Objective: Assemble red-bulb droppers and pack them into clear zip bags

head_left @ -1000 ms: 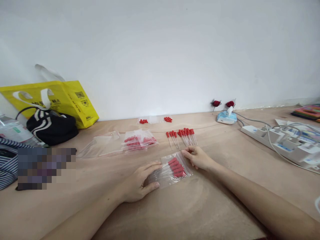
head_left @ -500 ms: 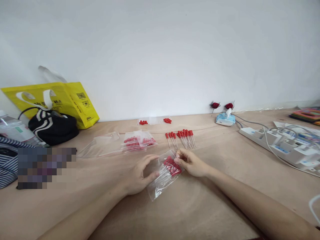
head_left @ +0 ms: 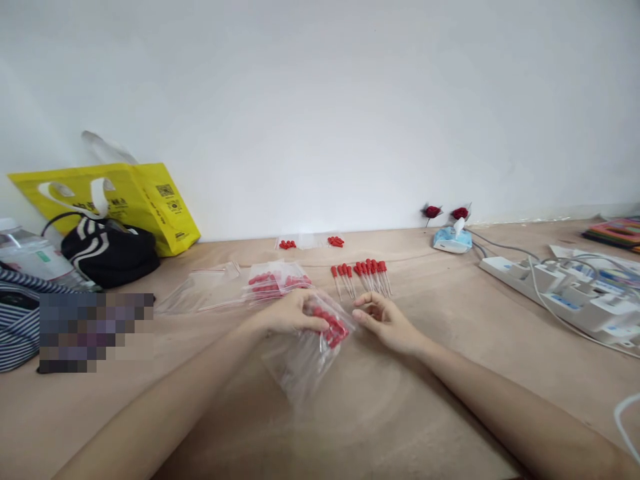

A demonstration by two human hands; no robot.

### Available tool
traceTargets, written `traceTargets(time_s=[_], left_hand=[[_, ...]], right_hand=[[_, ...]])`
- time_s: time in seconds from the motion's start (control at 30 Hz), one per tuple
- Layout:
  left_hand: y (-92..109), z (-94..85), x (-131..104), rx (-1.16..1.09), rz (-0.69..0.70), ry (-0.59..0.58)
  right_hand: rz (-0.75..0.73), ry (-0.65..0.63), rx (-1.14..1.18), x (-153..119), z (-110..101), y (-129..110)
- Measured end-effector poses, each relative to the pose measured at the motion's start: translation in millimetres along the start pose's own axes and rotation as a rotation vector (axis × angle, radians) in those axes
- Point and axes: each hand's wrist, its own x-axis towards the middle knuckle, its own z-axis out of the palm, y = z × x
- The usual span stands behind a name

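My left hand (head_left: 295, 313) grips a clear zip bag (head_left: 305, 367) that holds several droppers with red rubber bulbs (head_left: 331, 328). The thumb lies over the front of the bag near the bulbs, and the lower part of the bag hangs loose and slightly blurred. Just right of the bag is my right hand (head_left: 383, 320), its fingers curved and apart with nothing between them. Beyond it, two groups of loose droppers with red bulbs and clear stems lie on the table, a smaller one (head_left: 343, 272) and a larger one (head_left: 373, 268).
Filled bags of red bulbs (head_left: 270, 283) lie beside flat clear bags (head_left: 205, 287). Small red pieces (head_left: 336, 241) rest along the wall. At left stand a yellow tote (head_left: 160, 207) and black pouch (head_left: 110, 250); at right, a tissue pack (head_left: 451, 240) and power strip (head_left: 550, 290).
My left hand has shifted its hold up toward the bulb end and turned the bag, moving it slightly left. My right hand has let go of the bag and opened.
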Motion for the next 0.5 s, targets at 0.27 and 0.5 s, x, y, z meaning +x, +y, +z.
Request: traceTargets(time_s=[0.27, 0.5], left_hand=[[10, -51.9, 32, 0.302, 0.379, 0.55], [-43, -60.6, 61, 0.602, 0.251, 0.476]], right_hand=[[0.096, 0.181, -0.059, 6, -20, 16], [0.054, 0.185, -0.094, 4, -14, 13]])
